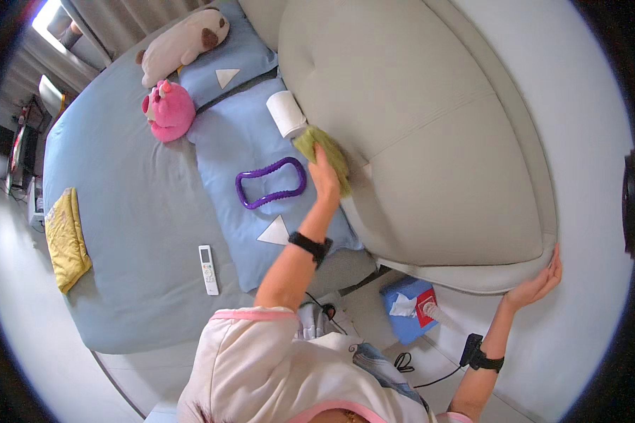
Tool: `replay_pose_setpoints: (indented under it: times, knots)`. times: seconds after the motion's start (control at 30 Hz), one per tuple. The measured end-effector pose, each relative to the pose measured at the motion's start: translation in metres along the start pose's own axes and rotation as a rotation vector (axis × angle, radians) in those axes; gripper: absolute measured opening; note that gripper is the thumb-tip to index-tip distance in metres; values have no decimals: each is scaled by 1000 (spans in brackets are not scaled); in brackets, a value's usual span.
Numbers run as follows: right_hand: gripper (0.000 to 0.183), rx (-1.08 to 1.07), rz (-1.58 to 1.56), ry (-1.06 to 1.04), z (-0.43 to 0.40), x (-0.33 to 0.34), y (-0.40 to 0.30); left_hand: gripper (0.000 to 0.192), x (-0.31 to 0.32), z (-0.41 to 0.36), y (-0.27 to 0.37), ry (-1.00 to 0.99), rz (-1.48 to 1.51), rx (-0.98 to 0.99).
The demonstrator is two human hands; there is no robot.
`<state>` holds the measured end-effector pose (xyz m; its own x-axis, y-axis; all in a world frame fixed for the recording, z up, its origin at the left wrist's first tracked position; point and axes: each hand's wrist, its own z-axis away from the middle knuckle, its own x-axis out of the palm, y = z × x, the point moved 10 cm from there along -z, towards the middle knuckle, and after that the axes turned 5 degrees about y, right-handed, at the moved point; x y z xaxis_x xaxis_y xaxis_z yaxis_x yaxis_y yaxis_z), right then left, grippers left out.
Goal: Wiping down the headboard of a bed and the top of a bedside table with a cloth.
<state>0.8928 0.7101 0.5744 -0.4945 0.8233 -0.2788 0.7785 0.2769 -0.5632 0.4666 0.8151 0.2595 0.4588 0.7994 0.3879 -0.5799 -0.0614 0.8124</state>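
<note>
My left hand (325,177) is closed on a green cloth (323,153), which lies against the front of the padded beige headboard (428,132). Beside the cloth, a white paper roll (286,114) lies on the light blue pillow (227,153). A purple ridged exercise ring (271,183) rests on the same pillow, left of my left wrist. My right hand (537,283) is at the headboard's outer corner, fingers extended along its edge and holding nothing. Both wrists wear black bands.
On the bed (137,211) are a pink plush toy (172,112), a dog plush (182,45) on another pillow, a white remote control (208,269) and a folded yellow cloth (66,240). Below the headboard stands a blue box (407,312) with tissue; a black cable (404,362) lies nearby.
</note>
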Motion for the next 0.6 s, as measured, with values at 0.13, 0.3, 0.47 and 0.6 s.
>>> replay_pose_setpoints:
  times: [0.13, 0.3, 0.47, 0.6]
  knots:
    - [34, 35, -2, 10, 5, 3, 4, 52, 43, -84, 44, -56, -149, 224]
    - [38, 70, -37, -29, 5, 4, 5, 50, 98, -124, 50, -164, -433, 284]
    - [36, 71, 83, -27, 2, -2, 6, 59, 84, -67, 33, -121, -491, 483]
    - [38, 22, 34, -30, 2, 4, 1, 60, 62, -8, 12, -169, -470, 389]
